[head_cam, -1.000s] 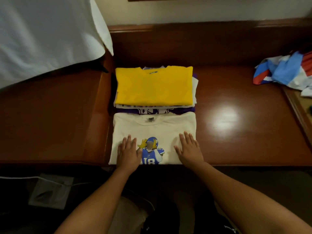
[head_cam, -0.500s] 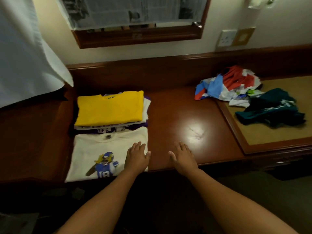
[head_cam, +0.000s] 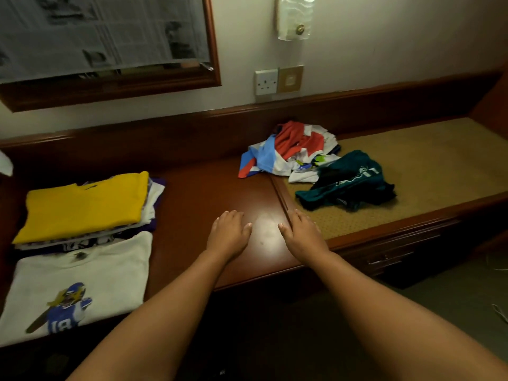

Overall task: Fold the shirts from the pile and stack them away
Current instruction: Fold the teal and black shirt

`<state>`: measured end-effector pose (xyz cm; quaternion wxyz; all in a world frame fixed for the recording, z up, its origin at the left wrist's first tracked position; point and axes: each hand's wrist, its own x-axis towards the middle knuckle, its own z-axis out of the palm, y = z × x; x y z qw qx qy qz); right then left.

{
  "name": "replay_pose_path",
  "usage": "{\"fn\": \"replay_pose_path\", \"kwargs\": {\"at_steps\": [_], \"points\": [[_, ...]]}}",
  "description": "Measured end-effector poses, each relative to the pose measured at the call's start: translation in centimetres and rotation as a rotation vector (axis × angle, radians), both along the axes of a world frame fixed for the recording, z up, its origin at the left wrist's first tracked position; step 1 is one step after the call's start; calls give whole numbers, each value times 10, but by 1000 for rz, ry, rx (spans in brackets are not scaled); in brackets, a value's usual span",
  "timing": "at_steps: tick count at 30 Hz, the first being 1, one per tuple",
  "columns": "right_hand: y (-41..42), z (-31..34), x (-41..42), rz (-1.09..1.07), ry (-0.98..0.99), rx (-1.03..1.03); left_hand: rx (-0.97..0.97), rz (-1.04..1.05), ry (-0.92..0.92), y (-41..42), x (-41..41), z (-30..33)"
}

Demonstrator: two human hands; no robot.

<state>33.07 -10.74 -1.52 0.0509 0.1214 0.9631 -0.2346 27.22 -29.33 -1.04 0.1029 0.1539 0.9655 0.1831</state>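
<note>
A folded white shirt with a blue number 18 player print (head_cam: 82, 273) lies at the near left of the wooden desk (head_cam: 198, 193). Behind it sits a stack of folded shirts with a yellow shirt (head_cam: 82, 204) on top. At the back right lies the unfolded pile: a red, white and blue shirt (head_cam: 286, 152) and a dark teal shirt (head_cam: 349, 182). My left hand (head_cam: 229, 232) and my right hand (head_cam: 301, 232) hover flat over the bare desk between the stack and the pile, fingers apart, holding nothing.
The right part of the desk has a tan inset mat (head_cam: 428, 166) under the pile. A framed mirror covered with newspaper (head_cam: 104, 34) hangs on the wall, with a wall socket (head_cam: 266, 82) to its right. A drawer (head_cam: 390, 257) sits below the right desk edge.
Both hands left the folded white shirt and moved right across the desk toward the unfolded pile. My view swung right, bringing the pile and mat into sight.
</note>
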Motion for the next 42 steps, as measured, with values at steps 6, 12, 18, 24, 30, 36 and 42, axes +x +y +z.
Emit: {"fn": "replay_pose_path", "kwargs": {"at_steps": [6, 12, 18, 24, 30, 36, 42], "points": [[82, -4, -30, -69, -26, -2, 35, -80, -27, 82, -39, 1], [164, -4, -68, -145, -68, 63, 39, -190, -72, 163, -93, -21], [251, -5, -94, -234, -99, 72, 17, -258, -152, 228, -139, -41], [328, -23, -125, -263, -123, 42, 21, -268, -196, 289, -166, -61], [400, -50, -172, -210, -211, -32, 8, -131, -257, 352, -177, -80], [443, -78, -226, -185, -247, -232, 123, 120, -289, 393, -184, -99], [450, -87, -243, -196, -261, -384, 28, 198, -329, 416, -189, -104]]}}
